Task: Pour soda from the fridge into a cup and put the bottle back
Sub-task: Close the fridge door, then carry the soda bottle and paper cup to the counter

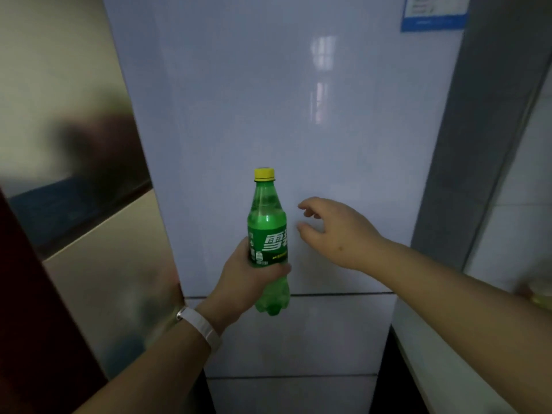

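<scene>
A green soda bottle (268,231) with a yellow cap stands upright in my left hand (242,282), which grips it around the lower part of the label. The bottle is capped and holds pale liquid. My right hand (337,231) hovers just right of the bottle, fingers spread and empty, close to the white fridge door (298,115). The fridge is closed; its upper door fills the view, with lower drawer fronts (298,333) beneath. A yellowish blurred object (540,291), possibly a cup, shows at the right edge.
A glossy beige cabinet or wall panel (98,264) stands left of the fridge. A grey fridge side (478,144) and white tiled wall are at right, above a pale counter edge (433,354). A blue-framed sticker (433,13) sits on the fridge's top right.
</scene>
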{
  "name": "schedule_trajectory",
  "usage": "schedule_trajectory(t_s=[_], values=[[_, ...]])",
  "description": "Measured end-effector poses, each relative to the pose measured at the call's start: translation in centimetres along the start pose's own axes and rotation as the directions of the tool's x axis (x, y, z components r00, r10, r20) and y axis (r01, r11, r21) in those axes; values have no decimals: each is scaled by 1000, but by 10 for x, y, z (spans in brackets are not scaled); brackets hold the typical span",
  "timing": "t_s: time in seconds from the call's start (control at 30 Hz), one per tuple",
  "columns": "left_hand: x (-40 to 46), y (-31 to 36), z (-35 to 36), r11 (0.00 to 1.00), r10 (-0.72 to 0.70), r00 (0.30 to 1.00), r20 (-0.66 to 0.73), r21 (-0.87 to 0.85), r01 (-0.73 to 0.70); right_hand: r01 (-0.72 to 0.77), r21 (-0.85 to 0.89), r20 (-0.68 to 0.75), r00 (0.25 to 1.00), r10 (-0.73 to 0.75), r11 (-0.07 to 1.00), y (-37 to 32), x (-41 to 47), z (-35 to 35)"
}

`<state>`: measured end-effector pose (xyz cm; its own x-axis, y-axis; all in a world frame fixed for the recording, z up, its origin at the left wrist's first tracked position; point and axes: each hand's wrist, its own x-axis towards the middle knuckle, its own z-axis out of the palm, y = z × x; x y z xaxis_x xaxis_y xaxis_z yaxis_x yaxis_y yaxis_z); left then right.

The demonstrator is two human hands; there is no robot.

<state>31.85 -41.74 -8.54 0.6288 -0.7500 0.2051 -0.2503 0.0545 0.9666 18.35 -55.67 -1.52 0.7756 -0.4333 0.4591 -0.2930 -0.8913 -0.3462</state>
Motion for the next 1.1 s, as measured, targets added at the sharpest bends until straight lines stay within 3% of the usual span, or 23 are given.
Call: schedule_trajectory(t_s=[0.3, 0.67, 0.87, 1.1], values=[[-31, 9, 72, 999, 47, 988, 150, -9, -46, -88, -52, -58, 995, 85, 995, 36, -72, -41], [-14, 9, 147, 995, 92, 912, 399, -59, -75, -393, -75, -140, 914, 381, 916, 92, -148, -72], [-7, -6, 193, 995, 90, 841, 534, -76, -58, -599, -151, -187, 798, 572, 786, 120, -197, -73], [-7, -44, 245, 995, 58, 745, 665, -97, 8, -796, -194, -193, 605, 773, 574, 146, -266, -53]])
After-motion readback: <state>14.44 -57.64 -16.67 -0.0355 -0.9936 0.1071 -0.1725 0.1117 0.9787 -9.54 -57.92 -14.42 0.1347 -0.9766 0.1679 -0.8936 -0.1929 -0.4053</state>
